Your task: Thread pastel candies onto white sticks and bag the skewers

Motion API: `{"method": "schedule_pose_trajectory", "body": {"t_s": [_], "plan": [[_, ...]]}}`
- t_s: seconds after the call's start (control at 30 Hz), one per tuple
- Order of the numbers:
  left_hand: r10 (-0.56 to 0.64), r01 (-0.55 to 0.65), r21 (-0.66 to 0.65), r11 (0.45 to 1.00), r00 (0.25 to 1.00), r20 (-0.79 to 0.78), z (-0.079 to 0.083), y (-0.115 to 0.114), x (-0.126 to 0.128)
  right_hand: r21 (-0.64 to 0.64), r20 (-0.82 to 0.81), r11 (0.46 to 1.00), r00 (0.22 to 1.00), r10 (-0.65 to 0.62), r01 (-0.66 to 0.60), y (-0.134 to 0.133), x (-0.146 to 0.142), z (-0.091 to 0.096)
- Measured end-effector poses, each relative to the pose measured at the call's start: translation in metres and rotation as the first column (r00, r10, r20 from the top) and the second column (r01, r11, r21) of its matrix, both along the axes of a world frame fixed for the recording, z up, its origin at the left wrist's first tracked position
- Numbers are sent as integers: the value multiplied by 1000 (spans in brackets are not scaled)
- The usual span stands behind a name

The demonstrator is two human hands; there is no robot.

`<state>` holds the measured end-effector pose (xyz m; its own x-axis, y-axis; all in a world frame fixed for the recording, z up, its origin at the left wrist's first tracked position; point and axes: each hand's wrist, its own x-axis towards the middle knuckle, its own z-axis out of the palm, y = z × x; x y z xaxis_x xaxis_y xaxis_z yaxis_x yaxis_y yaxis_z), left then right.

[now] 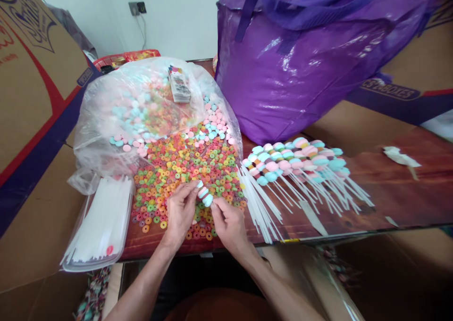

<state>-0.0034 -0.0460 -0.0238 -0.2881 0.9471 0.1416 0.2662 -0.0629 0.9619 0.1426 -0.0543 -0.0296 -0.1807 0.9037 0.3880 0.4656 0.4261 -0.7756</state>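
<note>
Between my two hands is a short candy skewer (205, 194) of stacked blue, pink and white marshmallow-like pieces with darker bits between. My left hand (182, 209) is closed in a pinch at its upper left end. At the lower right end, the fingers of my right hand (228, 221) pinch it; any stick there is hidden. Under and around both hands spread many ring-shaped gummy candies (177, 163) in red, orange, yellow and green. Pink and blue round candies (216, 122) lie behind them, partly beneath a clear plastic bag (101, 109).
Finished-looking candy skewers (300, 158) lie in rows on the right, beside loose white sticks (260, 208). A plastic tub (127, 231) of white sticks stands left. Behind are a purple bag (283, 85) and small packets (180, 86); a cardboard box (38, 66) flanks the left side.
</note>
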Motion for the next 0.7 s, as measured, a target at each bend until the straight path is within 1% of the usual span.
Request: {"method": "schedule_pose_trajectory", "body": {"t_s": [0.2,0.33,0.43,0.5,0.6,0.7], "plan": [[-33,33,1,999,999,18,-5,-2,4,-4,-12,1000,1000,-29,29,0,-1,1],[-35,35,9,999,999,7,-6,-3,7,-40,-8,999,999,-34,34,0,-2,2],[-38,38,-16,999,999,12,-6,-1,6,-66,-22,997,999,-36,34,0,-2,3],[-35,38,-50,998,998,55,-5,1,5,-72,-35,996,998,-45,42,0,-3,4],[24,-8,-120,993,991,131,-2,3,3,-99,-69,995,997,-19,12,-1,-2,8],[109,-85,-166,982,985,137,2,4,-1,-99,-78,994,996,44,-51,-5,1,12]]}}
